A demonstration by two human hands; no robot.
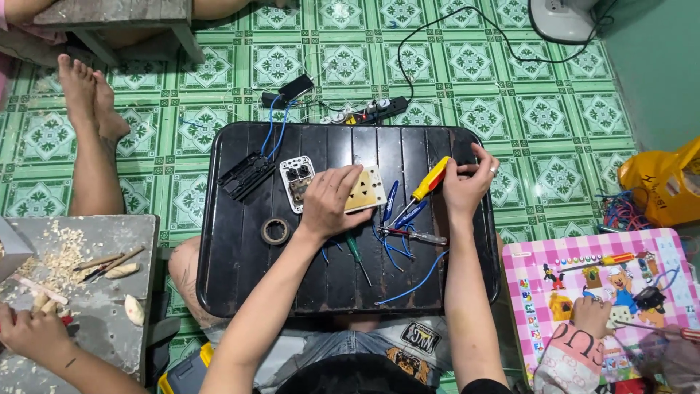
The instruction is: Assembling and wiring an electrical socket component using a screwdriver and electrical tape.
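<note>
Denim-covered knees [350,346] sat under the near edge of the black ribbed tray [240,270], which served as the bench. On it the left hand [329,202] lay curled, palm down, gripping a cream socket plate [368,190] near the tray's middle. Beside it, the right hand [467,182] pinched a yellow-handled screwdriver [426,184], its long axis slanting, tip down-left toward the plate (glossy plastic handle, thin steel shaft). 2 blue wires [408,281] curled nearby. A tape roll [275,231] lay on the tray's open left half.
</note>
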